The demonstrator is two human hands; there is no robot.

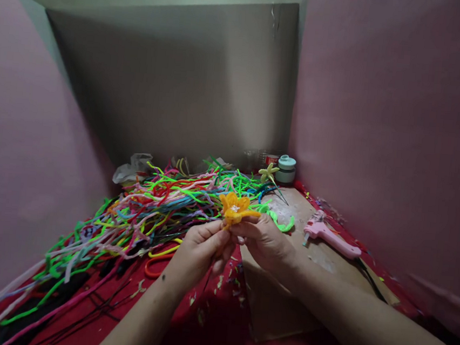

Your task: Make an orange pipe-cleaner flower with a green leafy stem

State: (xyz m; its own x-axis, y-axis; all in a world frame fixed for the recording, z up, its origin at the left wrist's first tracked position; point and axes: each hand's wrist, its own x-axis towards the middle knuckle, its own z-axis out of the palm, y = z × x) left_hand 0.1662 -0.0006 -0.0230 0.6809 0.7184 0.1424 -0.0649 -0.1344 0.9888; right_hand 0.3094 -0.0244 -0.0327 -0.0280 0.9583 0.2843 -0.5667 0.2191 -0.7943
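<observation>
Orange flower (234, 206) faces up, stem downward, pinched by left hand (200, 245) and right hand (264, 241).

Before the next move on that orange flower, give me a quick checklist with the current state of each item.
1. Orange flower held by both hands: ok, left hand and right hand pinch it from below.
2. Petals clear of the fingers: ok, the bloom stands above the fingertips.
3. Stem under the flower: cannot tell, the hands hide it.
4. Pink glue gun within view: ok, it lies on the board to the right, apart from both hands.
5. Glue gun hot or cold: cannot tell.
6. Pile of pipe cleaners: ok, it lies behind and left of the hands, not touching the flower.
</observation>
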